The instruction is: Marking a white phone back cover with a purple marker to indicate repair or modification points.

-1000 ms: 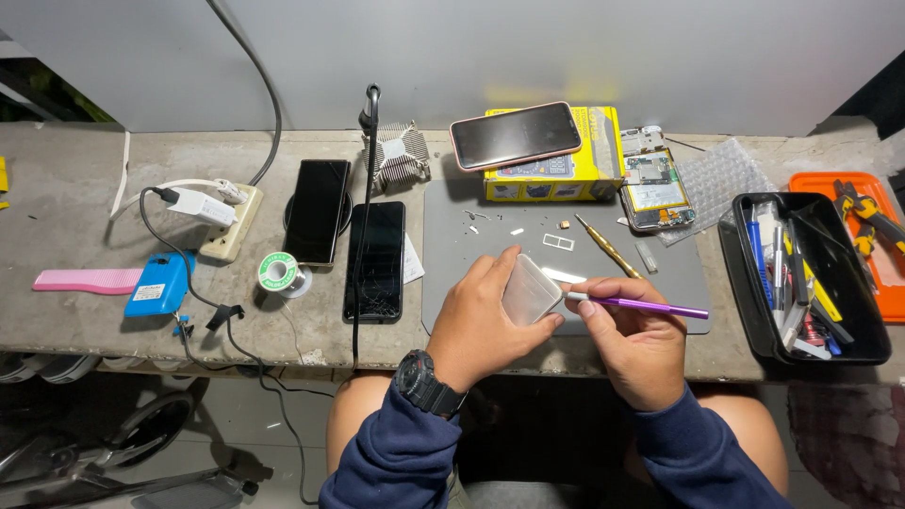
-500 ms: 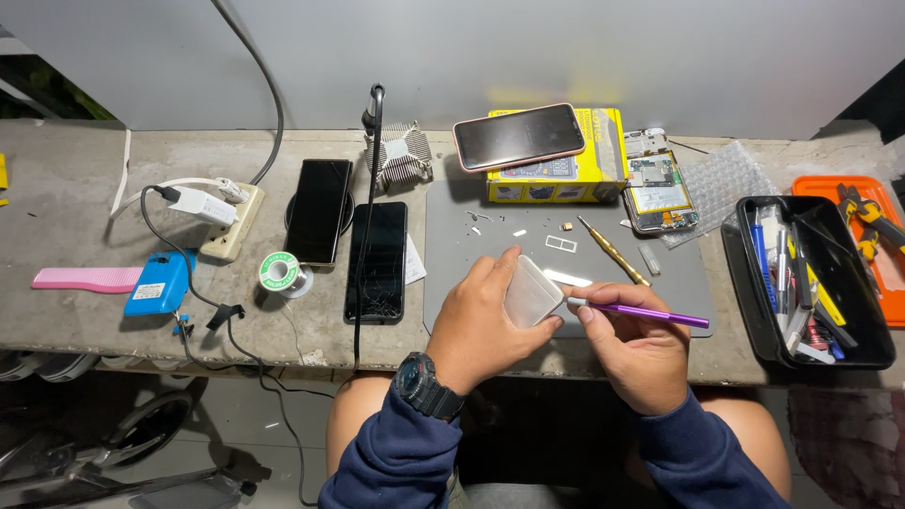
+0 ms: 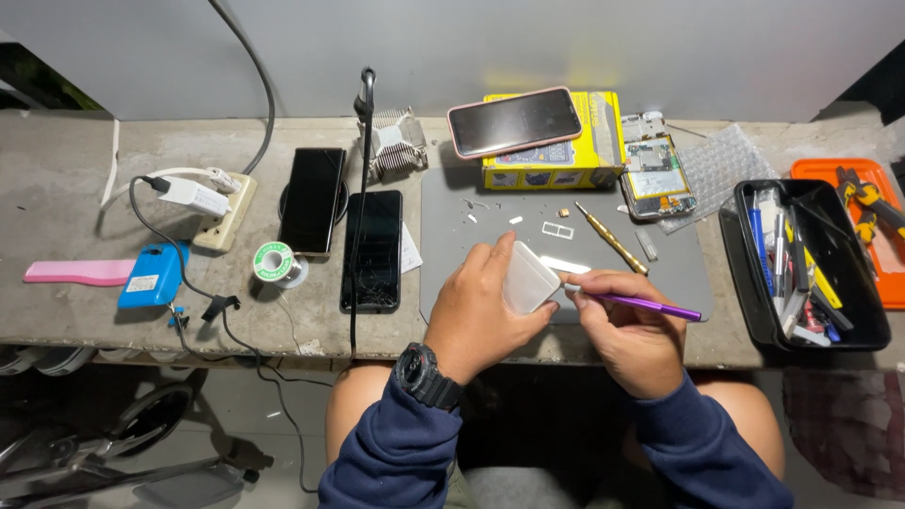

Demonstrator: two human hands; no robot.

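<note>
Head view: left hand (image 3: 481, 316) grips a small white case (image 3: 528, 278); right hand (image 3: 627, 325) pinches a purple tool (image 3: 650, 306) against its edge; prying looks underway, case not yet open.

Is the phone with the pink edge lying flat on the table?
No, the pink-edged phone rests on top of the yellow box.

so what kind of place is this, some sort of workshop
Most likely a small phone repair bench. Several phones lie on the concrete worktop, one with a cracked screen, beside a bare circuit board, a solder spool and a black tray of hand tools.
</note>
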